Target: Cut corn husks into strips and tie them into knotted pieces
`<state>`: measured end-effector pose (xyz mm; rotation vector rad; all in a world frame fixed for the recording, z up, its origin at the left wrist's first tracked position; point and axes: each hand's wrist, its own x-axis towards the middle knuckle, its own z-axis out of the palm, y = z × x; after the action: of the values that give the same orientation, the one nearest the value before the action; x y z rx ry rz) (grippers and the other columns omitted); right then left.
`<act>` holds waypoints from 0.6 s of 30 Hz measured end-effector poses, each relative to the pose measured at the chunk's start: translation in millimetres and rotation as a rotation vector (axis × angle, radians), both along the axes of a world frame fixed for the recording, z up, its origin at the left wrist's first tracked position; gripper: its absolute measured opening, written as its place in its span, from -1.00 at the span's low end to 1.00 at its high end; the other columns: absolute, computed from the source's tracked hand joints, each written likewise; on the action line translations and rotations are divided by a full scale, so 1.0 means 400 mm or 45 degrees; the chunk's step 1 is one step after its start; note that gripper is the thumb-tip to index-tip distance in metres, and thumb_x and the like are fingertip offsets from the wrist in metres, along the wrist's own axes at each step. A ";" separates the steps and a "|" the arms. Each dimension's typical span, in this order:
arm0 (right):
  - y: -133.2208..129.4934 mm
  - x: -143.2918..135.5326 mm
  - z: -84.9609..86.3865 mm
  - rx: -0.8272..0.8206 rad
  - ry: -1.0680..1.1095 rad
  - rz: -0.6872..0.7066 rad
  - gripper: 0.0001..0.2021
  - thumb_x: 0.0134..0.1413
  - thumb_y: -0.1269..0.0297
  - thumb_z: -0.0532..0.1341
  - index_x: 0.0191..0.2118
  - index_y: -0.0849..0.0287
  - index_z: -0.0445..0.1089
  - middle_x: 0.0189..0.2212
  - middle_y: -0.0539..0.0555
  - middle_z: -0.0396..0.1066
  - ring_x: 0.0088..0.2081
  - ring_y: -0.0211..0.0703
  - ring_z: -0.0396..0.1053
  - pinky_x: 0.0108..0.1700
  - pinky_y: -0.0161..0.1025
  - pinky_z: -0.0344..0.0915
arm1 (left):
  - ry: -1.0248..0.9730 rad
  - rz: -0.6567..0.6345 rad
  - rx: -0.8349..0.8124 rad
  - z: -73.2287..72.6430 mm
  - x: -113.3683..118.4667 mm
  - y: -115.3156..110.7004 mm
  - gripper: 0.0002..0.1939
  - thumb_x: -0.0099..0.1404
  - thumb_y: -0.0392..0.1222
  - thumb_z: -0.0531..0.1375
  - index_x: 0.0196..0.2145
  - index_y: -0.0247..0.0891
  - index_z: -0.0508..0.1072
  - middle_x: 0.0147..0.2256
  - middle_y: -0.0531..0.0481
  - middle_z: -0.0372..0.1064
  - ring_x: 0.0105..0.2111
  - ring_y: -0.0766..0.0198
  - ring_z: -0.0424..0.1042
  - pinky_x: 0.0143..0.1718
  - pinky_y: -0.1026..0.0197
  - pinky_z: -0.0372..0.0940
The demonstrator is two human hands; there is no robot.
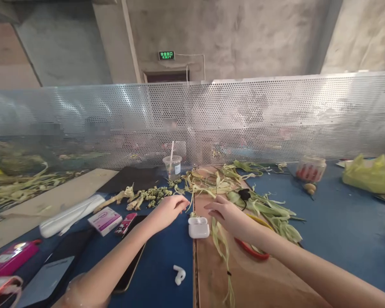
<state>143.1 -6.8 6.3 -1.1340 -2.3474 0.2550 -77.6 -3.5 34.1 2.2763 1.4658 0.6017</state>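
My left hand (171, 208) is closed, its fingertips pinched at a thin pale-green strip of leaf (191, 200). Facing it across a small gap, my right hand (223, 211) has its fingers apart and slightly bent, with no thing visible in them. Dried corn husks (263, 207) lie beyond and beside the right hand, and long husk strips (223, 244) hang down below it, tied with a dark band. Under the right forearm are scissors with red and yellow handles (255, 252), partly hidden. Small knotted green braided pieces (157, 194) lie beyond the left hand.
A white earphone case (199, 229) sits between the hands, a loose earphone (179, 274) nearer me. Left are a phone (130, 273), a pink-white box (105, 220) and a white roll (71, 216). Behind stand a plastic cup (172, 167), a jar (311, 168) and a perforated metal screen (244, 115).
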 end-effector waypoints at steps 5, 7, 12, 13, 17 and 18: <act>-0.040 -0.022 0.004 0.181 -0.058 0.180 -0.75 0.14 0.51 0.01 -0.24 0.16 0.41 -0.34 0.11 0.32 -0.26 -0.18 0.29 -0.23 -0.27 0.29 | 0.134 -0.334 -0.224 0.049 -0.031 -0.098 -0.78 0.14 -0.01 0.15 -0.35 -0.17 0.47 -0.32 0.05 0.36 -0.33 0.29 0.33 -0.31 0.30 0.17; -0.047 -0.029 0.014 0.192 -0.038 0.172 -0.78 0.14 0.50 0.03 -0.22 0.17 0.39 -0.32 0.11 0.34 -0.23 -0.17 0.29 -0.21 -0.25 0.30 | 0.167 -0.432 -0.339 0.047 -0.040 -0.140 -0.80 0.11 -0.10 0.19 -0.28 -0.11 0.49 -0.25 0.06 0.35 -0.31 0.30 0.34 -0.29 0.31 0.18; -0.103 -0.045 0.093 0.072 0.073 0.164 -0.83 0.16 0.44 0.04 -0.24 0.22 0.38 -0.35 0.09 0.35 -0.30 -0.22 0.34 -0.24 -0.27 0.31 | 0.107 -0.459 -0.515 -0.001 -0.031 -0.185 -0.73 0.16 -0.27 0.11 -0.22 -0.05 0.51 -0.13 0.05 0.29 -0.35 0.37 0.39 -0.25 0.32 0.22; -0.128 -0.041 0.114 0.047 0.092 0.225 -0.83 0.17 0.43 0.04 -0.25 0.21 0.39 -0.35 0.08 0.36 -0.31 -0.24 0.34 -0.24 -0.29 0.31 | 0.079 -0.443 -0.515 -0.005 -0.028 -0.188 -0.73 0.18 -0.30 0.09 -0.24 -0.07 0.52 -0.12 0.05 0.29 -0.38 0.39 0.39 -0.25 0.33 0.23; -0.257 0.031 0.127 -0.071 -0.005 0.478 -0.84 0.16 0.30 0.08 -0.25 0.04 0.41 -0.37 0.00 0.36 -0.27 -0.28 0.36 -0.24 -0.40 0.31 | 0.035 -0.431 -0.330 -0.007 -0.058 -0.230 -0.85 0.17 -0.23 0.15 -0.34 -0.11 0.51 -0.23 0.06 0.36 -0.21 0.28 0.35 -0.15 0.30 0.21; -0.287 0.061 0.104 -0.079 -0.023 0.471 -0.85 0.16 0.26 0.09 -0.25 0.00 0.41 -0.35 0.00 0.37 -0.25 -0.27 0.36 -0.24 -0.40 0.31 | 0.035 -0.444 -0.294 -0.012 -0.080 -0.251 -0.86 0.16 -0.19 0.18 -0.30 -0.09 0.50 -0.25 0.07 0.37 -0.17 0.25 0.33 -0.11 0.27 0.20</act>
<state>167.3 -121.5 47.8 -0.7221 -2.5693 0.4517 -109.8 -104.0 29.3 2.2843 1.0493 0.2818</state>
